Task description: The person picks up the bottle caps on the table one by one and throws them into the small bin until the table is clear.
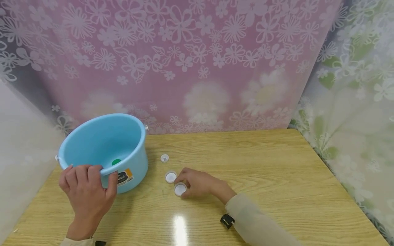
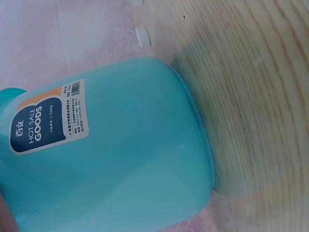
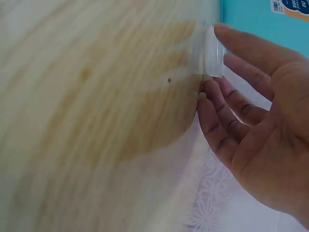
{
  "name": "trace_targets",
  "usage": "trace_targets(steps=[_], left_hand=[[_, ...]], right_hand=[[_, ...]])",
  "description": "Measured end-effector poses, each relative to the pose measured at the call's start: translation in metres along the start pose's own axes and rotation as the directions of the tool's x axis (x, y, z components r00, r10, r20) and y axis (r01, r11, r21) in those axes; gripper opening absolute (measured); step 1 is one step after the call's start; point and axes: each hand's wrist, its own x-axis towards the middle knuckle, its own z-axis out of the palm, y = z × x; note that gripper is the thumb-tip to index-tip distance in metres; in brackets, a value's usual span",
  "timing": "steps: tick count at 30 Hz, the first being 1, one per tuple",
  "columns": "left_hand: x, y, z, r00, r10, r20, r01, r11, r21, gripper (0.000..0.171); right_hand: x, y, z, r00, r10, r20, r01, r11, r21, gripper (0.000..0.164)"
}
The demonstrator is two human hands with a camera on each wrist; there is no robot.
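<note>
My left hand [image 1: 89,191] grips the near rim of a light blue plastic bucket [image 1: 141,167], fingers over the edge and thumb outside. The bucket leans slightly toward me, and a green round thing [image 1: 116,162] shows inside it. Its printed label [image 2: 50,118] fills part of the left wrist view. Right of the bucket, my right hand [image 1: 200,183] pinches a small round plastic cap [image 1: 180,189], white in the middle, with thumb and fingers about its side. The same cap [image 3: 215,53] stands close to the tabletop in the right wrist view.
Just beyond the pinched cap lies a second similar cap [image 1: 170,176], and farther back a smaller white one [image 1: 164,158]. The wooden table [image 1: 261,164] ends at a pink flowered curtain [image 1: 197,68]. Another flowered cloth [image 1: 354,119] hangs along the right edge.
</note>
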Motion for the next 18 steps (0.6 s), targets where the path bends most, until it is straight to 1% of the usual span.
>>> trace_targets(steps=[7,18], left_hand=[[-0.0008,-0.0001,0.0005,1.0,-0.001,-0.006,0.001,1.0,0.003,0.039],[-0.0006,0.0001,0.0003,1.0,0.0,0.0,0.0,1.0,-0.003,0.04]], right_hand=[[0.0022,0.0035,0.0045,0.999,-0.018,-0.043,0.016,0.999,-0.046,0.042],[0.0036,0.0018,0.0035,0.998,-0.049,-0.05,0.045,0.996,-0.078,0.04]])
